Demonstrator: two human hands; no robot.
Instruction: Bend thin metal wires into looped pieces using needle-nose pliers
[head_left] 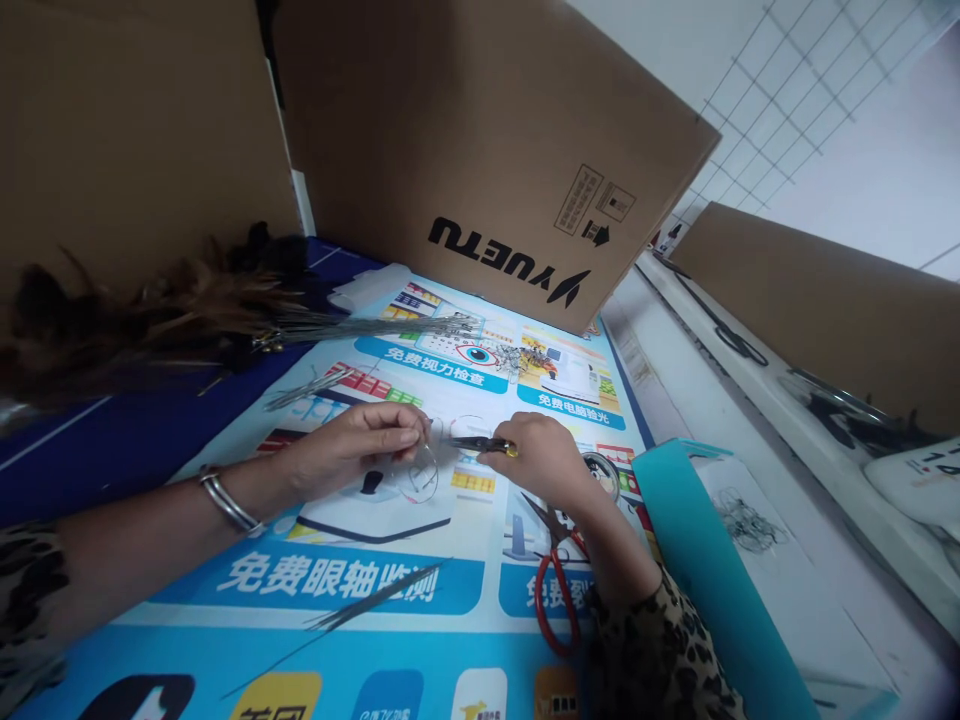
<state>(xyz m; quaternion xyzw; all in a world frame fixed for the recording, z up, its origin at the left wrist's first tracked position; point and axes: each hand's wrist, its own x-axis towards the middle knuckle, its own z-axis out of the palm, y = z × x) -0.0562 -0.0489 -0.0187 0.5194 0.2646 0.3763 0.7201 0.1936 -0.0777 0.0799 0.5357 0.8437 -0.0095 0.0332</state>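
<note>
My left hand (352,445) pinches a thin wire bent into a loop (420,478), which hangs just below the fingertips. My right hand (541,458) is closed around small pliers (480,443) whose dark tip points left toward the wire. Both hands rest over a printed blue and white poster (360,580) that covers the table. A silver bangle (227,500) sits on my left wrist.
Red-handled scissors (556,580) lie under my right forearm. A bundle of straight wires (375,598) lies near me, another with dark feathers (150,310) at the left. A tape roll (602,472), a teal folder (705,570) and cardboard boxes (480,150) surround the work spot.
</note>
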